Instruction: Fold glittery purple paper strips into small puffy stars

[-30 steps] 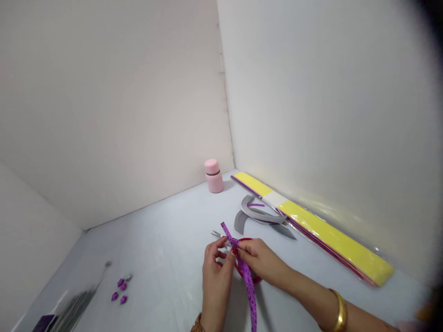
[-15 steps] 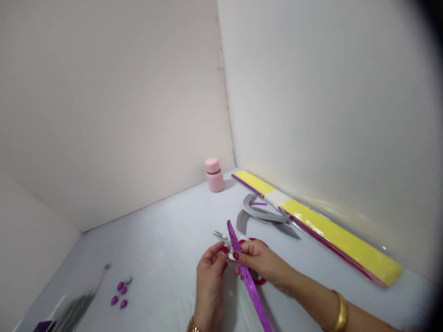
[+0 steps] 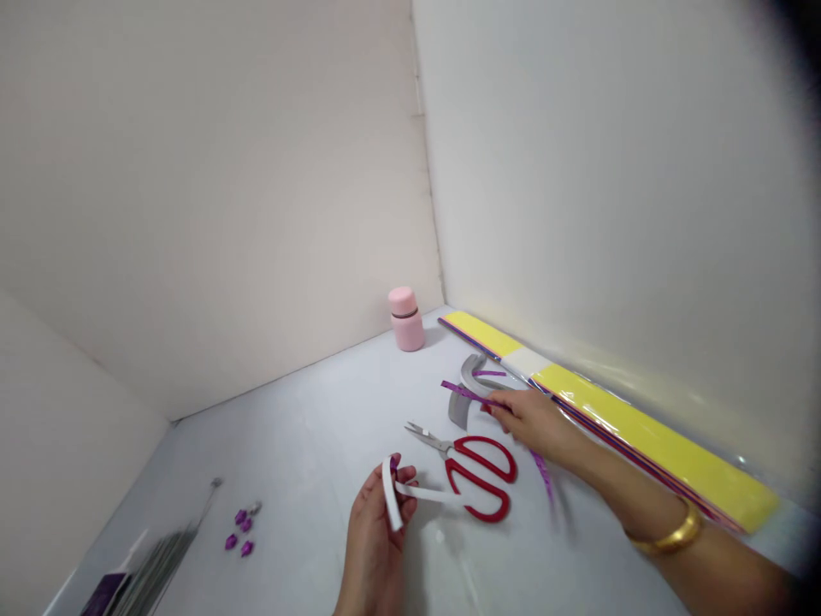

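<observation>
A white-backed paper strip (image 3: 428, 494) is bent into a loop in my left hand (image 3: 380, 518), with a bit of purple showing among the fingers. One of its ends stretches right over the scissors. My right hand (image 3: 526, 417) pinches a shiny purple paper strip (image 3: 467, 393), whose other end (image 3: 542, 472) hangs below the wrist. That hand hovers beside a curved bundle of grey-white strips (image 3: 473, 373) with a short purple piece on it. Between my hands, red-handled scissors (image 3: 481, 462) lie on the table, blades slightly apart and pointing left.
Several small purple folded pieces (image 3: 242, 526) sit at the left, near a bundle of thin stems (image 3: 157, 560). A pink flask (image 3: 406, 321) stands at the back corner. A long yellow pack of paper strips (image 3: 616, 411) runs along the right wall.
My right hand has moved right and away from my left hand, taking the purple strip toward the grey bundle. The white strip stays in my left hand, and the scissors are uncovered.
</observation>
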Available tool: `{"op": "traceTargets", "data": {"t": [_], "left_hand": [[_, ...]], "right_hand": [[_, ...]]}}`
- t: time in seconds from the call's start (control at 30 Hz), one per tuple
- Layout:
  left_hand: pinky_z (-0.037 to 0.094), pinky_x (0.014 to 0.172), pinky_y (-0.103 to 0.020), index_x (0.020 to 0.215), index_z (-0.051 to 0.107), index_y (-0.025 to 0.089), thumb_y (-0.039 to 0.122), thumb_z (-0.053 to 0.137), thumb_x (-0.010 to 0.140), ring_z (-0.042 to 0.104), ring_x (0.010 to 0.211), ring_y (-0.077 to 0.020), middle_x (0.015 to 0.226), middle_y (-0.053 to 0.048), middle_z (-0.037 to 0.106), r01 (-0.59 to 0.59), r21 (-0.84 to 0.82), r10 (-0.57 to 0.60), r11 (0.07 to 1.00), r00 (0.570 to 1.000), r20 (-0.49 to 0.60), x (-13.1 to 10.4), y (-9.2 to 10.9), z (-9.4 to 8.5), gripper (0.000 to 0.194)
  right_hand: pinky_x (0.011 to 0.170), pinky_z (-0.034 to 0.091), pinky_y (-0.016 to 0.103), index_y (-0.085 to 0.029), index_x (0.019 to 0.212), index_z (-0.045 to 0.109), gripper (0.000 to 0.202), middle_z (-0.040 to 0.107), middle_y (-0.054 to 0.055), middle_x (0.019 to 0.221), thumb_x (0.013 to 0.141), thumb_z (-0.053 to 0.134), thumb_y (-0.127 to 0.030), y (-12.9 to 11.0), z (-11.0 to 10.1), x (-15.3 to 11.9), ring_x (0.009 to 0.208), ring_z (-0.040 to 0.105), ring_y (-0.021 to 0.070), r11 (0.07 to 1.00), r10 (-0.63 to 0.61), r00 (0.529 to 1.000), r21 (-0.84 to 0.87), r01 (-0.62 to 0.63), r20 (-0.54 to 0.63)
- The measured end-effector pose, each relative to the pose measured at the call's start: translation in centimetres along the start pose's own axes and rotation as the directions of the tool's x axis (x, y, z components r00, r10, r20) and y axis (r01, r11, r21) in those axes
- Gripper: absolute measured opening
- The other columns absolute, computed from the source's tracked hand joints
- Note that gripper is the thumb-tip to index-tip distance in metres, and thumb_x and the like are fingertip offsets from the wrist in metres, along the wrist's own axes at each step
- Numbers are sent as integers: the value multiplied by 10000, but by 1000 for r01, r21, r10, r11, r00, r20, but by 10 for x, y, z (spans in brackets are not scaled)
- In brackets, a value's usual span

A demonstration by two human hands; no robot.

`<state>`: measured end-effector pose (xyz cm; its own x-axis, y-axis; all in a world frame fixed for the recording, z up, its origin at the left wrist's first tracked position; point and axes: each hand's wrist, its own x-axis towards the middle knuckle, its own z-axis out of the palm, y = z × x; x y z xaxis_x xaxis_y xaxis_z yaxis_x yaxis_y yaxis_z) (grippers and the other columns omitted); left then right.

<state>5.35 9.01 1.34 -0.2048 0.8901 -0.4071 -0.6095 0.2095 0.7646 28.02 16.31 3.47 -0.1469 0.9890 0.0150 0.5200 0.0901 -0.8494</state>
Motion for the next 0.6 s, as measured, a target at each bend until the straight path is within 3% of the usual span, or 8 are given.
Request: {"op": "traceTargets", "data": {"t": [0.1, 0.2, 0.27, 0.33, 0.4, 0.5, 0.6], "left_hand": [[537, 545, -175, 895, 637, 103, 91, 538, 844, 666, 601, -97, 771, -83, 717, 33, 2, -33, 999, 999, -29, -6, 2, -6, 112], [535, 499, -177, 865, 642, 98, 83, 548, 829, 671, 555, -108, 731, -81, 722, 74, 13, -74, 997, 997, -31, -13, 4, -12, 101], [522, 470, -168, 842, 653, 93, 76, 570, 806, 656, 519, -102, 692, -76, 719, 91, 23, -90, 996, 996, -10, -17, 4, -16, 91], [504, 448, -155, 811, 667, 92, 84, 633, 750, 620, 468, -82, 649, -59, 708, 102, 32, -103, 994, 994, 24, -22, 4, -21, 70], [491, 444, -150, 773, 677, 103, 115, 715, 667, 598, 448, -73, 605, -31, 692, 102, 41, -104, 994, 993, 55, -27, 5, -27, 114], [463, 423, -146, 704, 676, 111, 185, 806, 550, 572, 421, -74, 520, -7, 659, 86, 67, -91, 994, 993, 77, -32, 6, -39, 214], [427, 398, -139, 689, 666, 111, 245, 829, 516, 542, 393, -67, 473, 1, 638, 47, 86, -53, 995, 997, 64, -37, 10, -53, 273]], "right_hand": [[721, 398, 366, -172, 778, 633, 113, 615, 109, 862, 750, 528, -202, 0, -8, 4, 927, 535, 303, 989, -81, 994, -131, 71, -72], [861, 351, 441, -138, 990, 616, 241, 541, 169, 1124, 789, 497, -198, -16, 7, -8, 1126, 413, 337, 970, -176, 983, -177, 165, -50], [858, 393, 374, -167, 1017, 621, 253, 594, 115, 1071, 778, 553, -215, -33, 27, -20, 1043, 500, 269, 959, -237, 968, -140, 246, 78], [692, 467, 265, -195, 965, 652, 237, 660, 45, 901, 736, 633, -252, -49, 50, -33, 780, 598, 183, 953, -271, 930, -63, 295, 248], [576, 471, 199, -191, 940, 664, 208, 678, 17, 785, 782, 599, -310, -62, 70, -43, 672, 611, 141, 955, -281, 889, 13, 297, 363], [560, 465, 174, -190, 1067, 606, 343, 670, 37, 917, 766, 621, -356, -72, 92, -51, 731, 611, 138, 954, -296, 868, 75, 291, 398], [569, 455, 172, -184, 1057, 602, 341, 656, 55, 982, 762, 623, -355, -73, 106, -55, 747, 600, 136, 956, -290, 863, 88, 279, 415]]}}
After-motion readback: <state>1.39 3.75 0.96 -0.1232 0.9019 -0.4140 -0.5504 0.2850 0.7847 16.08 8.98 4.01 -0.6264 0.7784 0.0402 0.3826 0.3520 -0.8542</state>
